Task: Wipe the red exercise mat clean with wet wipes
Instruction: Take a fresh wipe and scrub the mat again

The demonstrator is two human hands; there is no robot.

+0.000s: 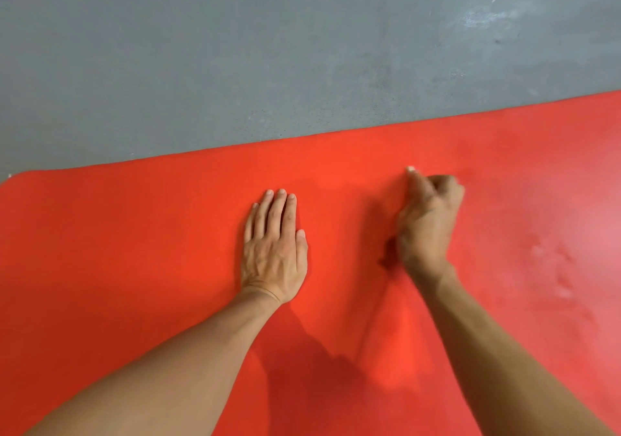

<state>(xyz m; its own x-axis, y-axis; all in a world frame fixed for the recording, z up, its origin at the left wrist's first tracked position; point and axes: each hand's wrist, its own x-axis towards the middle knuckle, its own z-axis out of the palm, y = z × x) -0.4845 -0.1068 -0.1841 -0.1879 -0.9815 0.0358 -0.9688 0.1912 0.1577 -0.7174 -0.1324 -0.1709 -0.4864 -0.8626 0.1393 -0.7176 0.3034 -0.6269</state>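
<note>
We had the red exercise mat spread flat on the grey floor, its far edge running from nine o'clock up toward two o'clock and its rounded corner showing at the far left. The mat filled the whole lower part of the view.

Left of centre, our left hand lay palm down on the mat, fingers straight and close together, pointing to twelve o'clock, with nothing under it that we could see.

Toward three o'clock from it, well apart, our right hand was blurred, its fingers curled into a loose fist against the mat. A small white bit showed at its far tip; we could not tell whether it was a wet wipe or a fingernail, nor whether the hand held anything.

Farther right, the mat's surface looked paler and scuffed.
</note>
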